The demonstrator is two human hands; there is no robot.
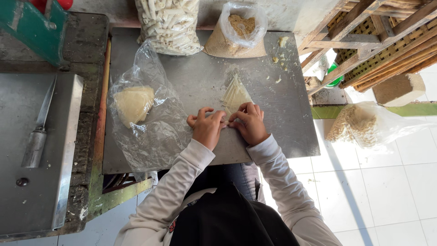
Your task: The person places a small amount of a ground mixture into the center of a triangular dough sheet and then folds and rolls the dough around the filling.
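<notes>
Left hand and right hand side by side near the middle of the grey metal surface, fingertips curled down and pressing the near edge of a thin, pale triangular wrapper (tip pointing to 12 o'clock). Both hands half closed, pinching or rolling that edge; exact grip hidden by the fingers. At 9 o'clock of the hands, a crumpled clear plastic bag with a stack of pale sheets inside. At 12 o'clock, a bag of brown crumbs; at 11 o'clock, a bag of pale rolled sticks. Far at 9 o'clock, a knife.
</notes>
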